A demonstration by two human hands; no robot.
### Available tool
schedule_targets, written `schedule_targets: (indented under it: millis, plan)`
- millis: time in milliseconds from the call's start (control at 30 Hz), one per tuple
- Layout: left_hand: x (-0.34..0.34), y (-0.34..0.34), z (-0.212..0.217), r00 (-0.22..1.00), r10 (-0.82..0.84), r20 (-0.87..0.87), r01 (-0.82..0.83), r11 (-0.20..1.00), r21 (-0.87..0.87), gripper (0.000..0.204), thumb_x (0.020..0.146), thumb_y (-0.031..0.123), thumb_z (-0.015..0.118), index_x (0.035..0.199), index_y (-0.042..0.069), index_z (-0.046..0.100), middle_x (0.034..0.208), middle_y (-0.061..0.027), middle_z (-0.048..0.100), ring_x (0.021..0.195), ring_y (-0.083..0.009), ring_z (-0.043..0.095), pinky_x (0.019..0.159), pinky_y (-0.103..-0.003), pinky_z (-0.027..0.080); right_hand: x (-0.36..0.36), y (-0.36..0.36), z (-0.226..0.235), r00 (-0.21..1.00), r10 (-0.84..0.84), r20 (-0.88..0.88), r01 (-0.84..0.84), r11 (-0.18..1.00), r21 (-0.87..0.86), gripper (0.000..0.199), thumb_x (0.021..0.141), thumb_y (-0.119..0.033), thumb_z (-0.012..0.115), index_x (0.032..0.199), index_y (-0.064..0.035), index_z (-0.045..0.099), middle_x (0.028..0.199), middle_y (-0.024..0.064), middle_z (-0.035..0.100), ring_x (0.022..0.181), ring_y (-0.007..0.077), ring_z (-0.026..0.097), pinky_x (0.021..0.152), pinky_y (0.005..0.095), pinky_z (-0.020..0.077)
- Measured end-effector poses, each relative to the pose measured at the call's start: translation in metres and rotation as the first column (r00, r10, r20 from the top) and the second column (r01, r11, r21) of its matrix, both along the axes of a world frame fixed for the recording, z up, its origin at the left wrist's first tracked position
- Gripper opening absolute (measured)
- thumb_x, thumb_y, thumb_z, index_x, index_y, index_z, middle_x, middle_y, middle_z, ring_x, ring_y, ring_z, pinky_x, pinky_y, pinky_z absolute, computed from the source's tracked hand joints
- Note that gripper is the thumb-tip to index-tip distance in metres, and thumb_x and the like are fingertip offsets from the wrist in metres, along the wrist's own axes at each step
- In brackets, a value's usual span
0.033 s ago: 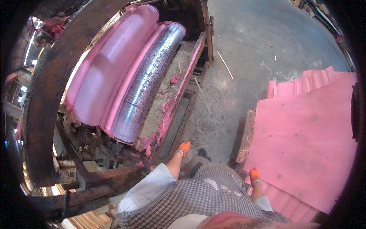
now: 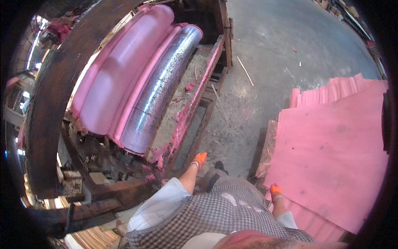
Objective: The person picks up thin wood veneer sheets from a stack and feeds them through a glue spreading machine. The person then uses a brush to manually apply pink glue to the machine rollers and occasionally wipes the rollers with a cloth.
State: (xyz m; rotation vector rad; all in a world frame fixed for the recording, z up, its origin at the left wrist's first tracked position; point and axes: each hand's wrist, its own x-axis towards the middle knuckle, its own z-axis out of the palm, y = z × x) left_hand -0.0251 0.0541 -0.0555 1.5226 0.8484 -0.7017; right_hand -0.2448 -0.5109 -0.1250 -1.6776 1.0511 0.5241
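In the head view, looking down past a checkered garment (image 2: 207, 216), with a rolling machine (image 2: 43, 124) on the left and a pile of pink sheets on the right. Left hand (image 2: 200, 160), in an orange glove, out beside the near end of the machine's crusted ledge (image 2: 172, 118); fingers close together, nothing visible in the grip, contact with the frame impossible to tell. Right hand (image 2: 275, 191), also gloved in orange, at the near left corner of the top sheet (image 2: 327, 153); fingers narrow and pointing forward, apparently on or just over the edge, with no way to tell a pinch from a mere touch.

Top sheet spread flat across the pile, slightly askew, with rippled sheet edges (image 2: 331, 89) poking out at the far side and lower layers (image 2: 309, 216) showing on the near side. Inside the machine, a large pink roller (image 2: 124, 70) near a shiny metal roller (image 2: 166, 89), with no flat sheet visible coming out.

As for progress, judging from this alone: several sheets seemingly coated and stacked already, top one included. Amount left: cannot tell; pale sheet edges (image 2: 95, 240) at lower left, possibly uncoated stock.
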Motion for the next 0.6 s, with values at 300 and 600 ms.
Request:
schedule_targets:
  millis: [300, 600]
  plan:
    - [-0.015, -0.054, 0.041, 0.996, -0.078, -0.037, 0.081, 0.993, 0.08, 0.04, 0.095, 0.056, 0.052, 0.097, 0.017, 0.062, 0.085, -0.002, 0.058, 0.073, -0.0169, 0.052, 0.064, -0.037, 0.04, 0.024, -0.064, -0.046, 0.924, -0.376, 0.064, 0.359, 0.913, 0.194, 0.025, 0.095, -0.039, 0.061, 0.106, -0.0175, 0.054, 0.076, 0.0025, 0.059, 0.058, 0.0168, 0.054, 0.046, 0.0303, 0.0417]
    - [-0.062, -0.07, 0.046, 0.98, -0.184, -0.076, 0.193, 0.97, 0.15, 0.041, 0.094, 0.054, 0.052, 0.1, 0.016, 0.064, 0.082, -0.0011, 0.059, 0.07, -0.0158, 0.051, 0.063, -0.037, 0.041, 0.003, -0.08, -0.072, 0.96, -0.27, -0.073, 0.279, 0.934, 0.221, 0.041, 0.089, -0.03, 0.061, 0.126, -0.0133, 0.051, 0.075, 0.0061, 0.057, 0.055, 0.0171, 0.051, 0.045, 0.032, 0.0401]
